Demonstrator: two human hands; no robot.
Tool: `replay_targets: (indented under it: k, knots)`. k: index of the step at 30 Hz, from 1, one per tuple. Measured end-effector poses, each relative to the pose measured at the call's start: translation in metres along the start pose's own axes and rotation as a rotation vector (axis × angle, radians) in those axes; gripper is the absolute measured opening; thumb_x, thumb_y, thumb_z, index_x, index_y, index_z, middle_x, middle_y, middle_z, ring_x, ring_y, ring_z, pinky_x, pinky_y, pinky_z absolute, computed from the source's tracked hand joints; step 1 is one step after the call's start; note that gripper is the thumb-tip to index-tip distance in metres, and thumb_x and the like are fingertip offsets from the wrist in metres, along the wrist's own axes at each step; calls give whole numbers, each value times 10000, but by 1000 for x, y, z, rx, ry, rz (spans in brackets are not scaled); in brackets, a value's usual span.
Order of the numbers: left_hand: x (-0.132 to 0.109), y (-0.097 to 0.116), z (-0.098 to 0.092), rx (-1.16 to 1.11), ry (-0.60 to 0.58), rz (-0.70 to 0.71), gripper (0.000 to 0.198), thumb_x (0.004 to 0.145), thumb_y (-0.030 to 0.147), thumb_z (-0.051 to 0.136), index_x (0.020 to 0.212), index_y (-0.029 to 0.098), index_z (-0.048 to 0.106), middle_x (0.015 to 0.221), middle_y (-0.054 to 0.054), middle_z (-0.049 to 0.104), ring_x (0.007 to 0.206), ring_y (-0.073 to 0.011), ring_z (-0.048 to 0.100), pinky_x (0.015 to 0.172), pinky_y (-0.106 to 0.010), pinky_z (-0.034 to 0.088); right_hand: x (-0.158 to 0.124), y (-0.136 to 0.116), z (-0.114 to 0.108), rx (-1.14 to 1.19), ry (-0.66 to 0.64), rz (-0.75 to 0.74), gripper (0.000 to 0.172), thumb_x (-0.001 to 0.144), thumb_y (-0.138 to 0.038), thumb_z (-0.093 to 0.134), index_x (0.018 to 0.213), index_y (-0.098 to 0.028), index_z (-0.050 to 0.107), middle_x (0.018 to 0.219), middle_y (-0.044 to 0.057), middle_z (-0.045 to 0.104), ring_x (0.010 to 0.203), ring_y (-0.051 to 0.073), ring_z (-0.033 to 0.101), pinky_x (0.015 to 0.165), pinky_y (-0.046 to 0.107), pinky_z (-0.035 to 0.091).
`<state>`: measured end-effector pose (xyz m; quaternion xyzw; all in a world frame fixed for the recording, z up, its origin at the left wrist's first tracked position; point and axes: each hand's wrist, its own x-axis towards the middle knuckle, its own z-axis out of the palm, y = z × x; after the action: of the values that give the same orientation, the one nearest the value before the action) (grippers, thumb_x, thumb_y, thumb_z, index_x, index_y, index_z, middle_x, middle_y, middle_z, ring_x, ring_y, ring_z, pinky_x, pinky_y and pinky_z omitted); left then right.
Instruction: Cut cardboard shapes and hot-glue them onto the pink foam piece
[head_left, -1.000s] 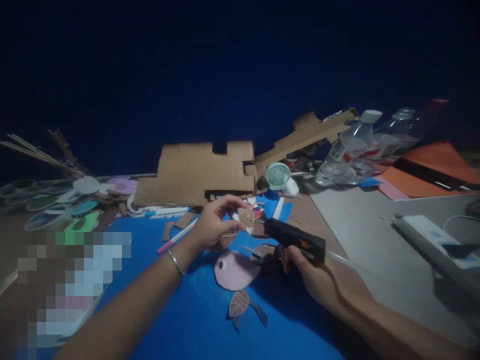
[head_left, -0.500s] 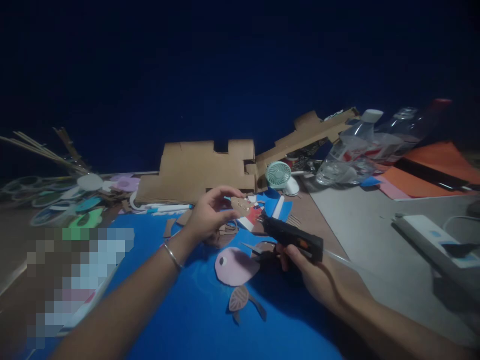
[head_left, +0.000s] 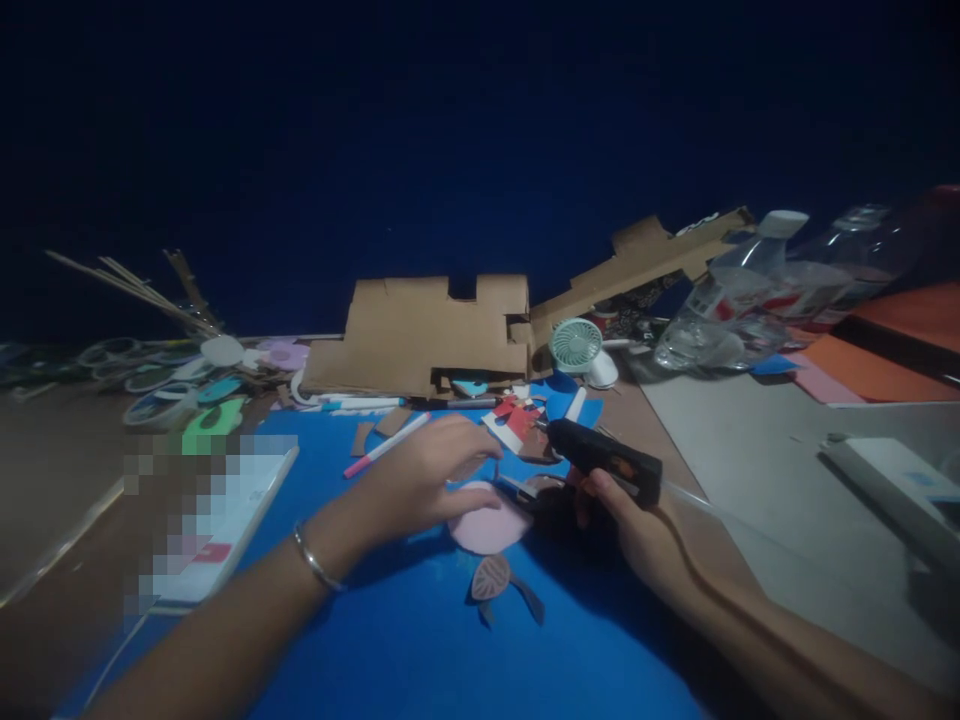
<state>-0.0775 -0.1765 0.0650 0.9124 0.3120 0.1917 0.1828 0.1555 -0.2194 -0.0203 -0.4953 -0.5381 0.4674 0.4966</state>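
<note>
My right hand (head_left: 615,505) grips a black hot glue gun (head_left: 607,460). Its nozzle points left, and a clear glue stick (head_left: 712,510) sticks out of its back. My left hand (head_left: 454,465) is over a pink paper fish shape (head_left: 487,530), its fingers curved and its thumb apart from them. Partly under the fingertips is a pair of scissors (head_left: 517,488), whose dark handle is lost in shadow near my right hand. Just below the fish lies a small cardboard turtle (head_left: 491,580) with a striped shell. Red and white paper scraps (head_left: 514,425) lie beyond the nozzle.
A blue sheet (head_left: 420,650) covers the work area. Behind it stand a cut cardboard piece (head_left: 435,335) and a mint-green fan (head_left: 576,345). Plastic bottles (head_left: 750,300) and a power strip (head_left: 892,485) are on the right. Markers (head_left: 386,445) and tape rolls (head_left: 161,403) are on the left.
My left hand has moved down and nearer, from the cardboard piece by the scraps to over the pink fish. A pink-capped marker has come into sight. The view has turned slightly left.
</note>
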Motion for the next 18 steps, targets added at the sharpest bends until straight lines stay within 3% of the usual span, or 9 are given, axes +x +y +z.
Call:
replay_targets:
  k: [7,12,18]
  knots:
    - [-6,9,18,129,-199,51,193,815,286,569,970,177,605,963,-70,627,932,-220,533,799,-348,411,0,-11,1,-66,-8,-21,456,837,-481,469,488,-191,511,571,21,547,611,170,522,642,300,401]
    - [-13,5,25,146,-202,69,239,825,321,556,1016,186,605,994,-77,615,917,-210,542,763,-323,425,1,-4,3,32,-3,-8,362,825,-477,495,636,-183,591,541,2,540,552,164,511,595,297,404]
    - [-15,0,29,129,-219,77,211,841,309,532,995,191,615,979,-68,617,933,-206,539,787,-328,421,2,-2,1,-15,-15,-11,323,839,-466,489,767,-186,632,576,-1,568,564,169,520,608,298,395]
